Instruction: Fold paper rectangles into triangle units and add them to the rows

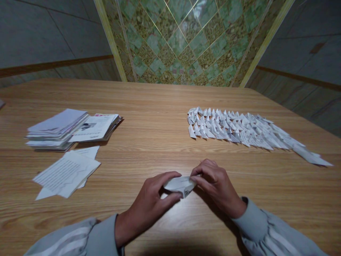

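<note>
Between my two hands, just above the table, is a small piece of folded paper [178, 184] with dark print on its lower right side. My left hand [157, 193] is closed on its left end, thumb below and fingers along the upper edge. At the right end, my right hand [211, 183] pinches the paper between thumb and fingers. Farther off on the right stand rows of folded paper pieces [226, 128] with pointed tips, packed close together. Loose printed sheets [66, 172] lie overlapping to the left of my hands.
A stack of paper [57, 124] sits at the left, with a pile of printed pages [96, 127] against its right side. The wooden table [149, 117] reaches back to a wall of green and gold diamond tiles [178, 42]. Grey walls flank it.
</note>
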A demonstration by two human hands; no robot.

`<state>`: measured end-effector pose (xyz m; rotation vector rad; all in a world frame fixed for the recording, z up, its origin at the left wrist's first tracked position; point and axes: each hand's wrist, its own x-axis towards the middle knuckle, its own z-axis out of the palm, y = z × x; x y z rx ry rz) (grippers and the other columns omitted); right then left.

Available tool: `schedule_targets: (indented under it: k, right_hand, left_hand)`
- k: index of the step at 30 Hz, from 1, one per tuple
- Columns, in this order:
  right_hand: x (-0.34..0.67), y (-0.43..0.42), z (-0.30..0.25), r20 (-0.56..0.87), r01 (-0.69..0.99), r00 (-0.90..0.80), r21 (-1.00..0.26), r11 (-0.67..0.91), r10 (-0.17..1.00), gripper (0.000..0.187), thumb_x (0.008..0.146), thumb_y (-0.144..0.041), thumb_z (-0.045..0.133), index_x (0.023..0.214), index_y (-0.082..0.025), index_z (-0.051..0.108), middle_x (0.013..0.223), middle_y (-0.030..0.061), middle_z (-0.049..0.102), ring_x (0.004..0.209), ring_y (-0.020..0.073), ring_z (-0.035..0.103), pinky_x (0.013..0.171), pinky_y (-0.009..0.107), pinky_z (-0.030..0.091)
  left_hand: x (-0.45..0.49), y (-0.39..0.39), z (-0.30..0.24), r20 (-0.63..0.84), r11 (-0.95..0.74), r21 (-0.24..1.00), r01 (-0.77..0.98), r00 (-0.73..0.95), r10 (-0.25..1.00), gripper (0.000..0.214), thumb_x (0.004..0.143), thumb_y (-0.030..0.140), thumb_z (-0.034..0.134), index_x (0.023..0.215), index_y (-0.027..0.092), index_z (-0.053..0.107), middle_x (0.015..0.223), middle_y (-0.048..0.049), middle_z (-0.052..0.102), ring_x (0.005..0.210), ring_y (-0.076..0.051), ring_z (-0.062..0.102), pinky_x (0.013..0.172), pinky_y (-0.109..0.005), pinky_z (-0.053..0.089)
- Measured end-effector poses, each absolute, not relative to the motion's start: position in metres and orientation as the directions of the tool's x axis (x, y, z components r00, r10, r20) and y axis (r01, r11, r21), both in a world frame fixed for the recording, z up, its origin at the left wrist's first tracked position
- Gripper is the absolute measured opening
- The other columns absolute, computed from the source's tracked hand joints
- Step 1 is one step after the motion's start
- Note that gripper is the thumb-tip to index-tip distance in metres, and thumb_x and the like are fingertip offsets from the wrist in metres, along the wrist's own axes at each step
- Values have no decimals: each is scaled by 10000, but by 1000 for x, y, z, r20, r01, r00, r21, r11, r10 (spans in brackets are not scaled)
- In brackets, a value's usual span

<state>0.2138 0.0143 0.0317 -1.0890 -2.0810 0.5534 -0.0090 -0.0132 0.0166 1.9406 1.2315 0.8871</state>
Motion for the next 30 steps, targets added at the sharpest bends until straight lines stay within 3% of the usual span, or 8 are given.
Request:
schedule_targets:
  k: [6, 11, 15, 19, 23, 25, 27, 30]
  right_hand:
    - [209, 7, 36, 431, 536, -501, -527, 660, 751, 138, 985, -238, 552, 1064, -226, 664, 915, 44, 702, 870, 207, 569, 825, 374, 372]
    - [210, 6, 40, 446, 548, -513, -487, 680, 733, 142, 978, -221, 560, 1051, -233, 682, 941, 44, 701, 884, 212, 559, 846, 388, 360]
    - [211, 6, 40, 442, 504, -480, -568, 650, 758, 145, 942, -202, 611, 1074, -222, 668, 946, 41, 708, 900, 210, 579, 837, 367, 389]
    - [209, 4, 37, 340, 489, -456, -676, 551, 823, 394, 799, -215, 763, 1171, -206, 634, 1003, 57, 702, 916, 226, 599, 799, 345, 433]
    - [204, 3, 33, 209, 451, -375, -811, 374, 903, 125, 812, -170, 716, 930, -200, 686, 821, 15, 689, 761, 182, 609, 684, 287, 426]
    - [201, 3, 31, 131, 356, -341, -899, 257, 931, 64, 816, -201, 714, 856, -192, 665, 760, 0, 668, 691, 163, 598, 624, 263, 425]
    - [199, 2, 30, 58, 269, -328, -951, 152, 943, 79, 824, -234, 708, 850, -189, 648, 731, -8, 651, 640, 152, 582, 573, 247, 423]
    - [197, 0, 31, 105, 293, -315, -935, 202, 943, 41, 848, -203, 676, 883, -190, 659, 789, 10, 659, 701, 166, 598, 601, 257, 441]
  left_hand:
    - [-9, -13, 9, 124, -200, 892, 405, 205, 971, 522, 817, 162, 673, 1312, 247, 527, 864, 19, 706, 687, -141, 640, 626, -232, 498]
    - [-11, -12, 5, 113, -197, 885, 421, 217, 970, 522, 823, 166, 682, 1314, 254, 527, 872, 16, 705, 681, -137, 626, 610, -226, 485]
    - [-11, -13, 6, 127, -198, 905, 377, 205, 971, 490, 828, 156, 668, 1294, 249, 547, 925, -1, 697, 705, -137, 627, 638, -234, 494]
    - [-8, -15, 10, 94, -134, 958, 253, 165, 982, 487, 838, 186, 671, 1301, 253, 533, 929, -11, 682, 753, -153, 644, 659, -247, 502]
    - [-3, -17, 17, -13, 13, 1000, 1, 185, 983, 609, 788, 251, 752, 1334, 241, 483, 824, 4, 686, 734, -171, 662, 664, -264, 519]
    - [-1, -16, 18, -60, 78, 994, -79, 214, 975, 538, 754, 271, 783, 1242, 206, 566, 857, -22, 707, 767, -184, 668, 677, -269, 523]
    - [0, -16, 18, -86, 103, 993, -48, 273, 958, 304, 768, 294, 763, 1024, 151, 682, 856, -56, 722, 770, -188, 661, 678, -266, 514]
    - [1, -14, 17, -133, 120, 991, 60, 317, 939, 235, 829, 340, 682, 798, 113, 732, 732, -73, 726, 631, -156, 618, 586, -243, 489]
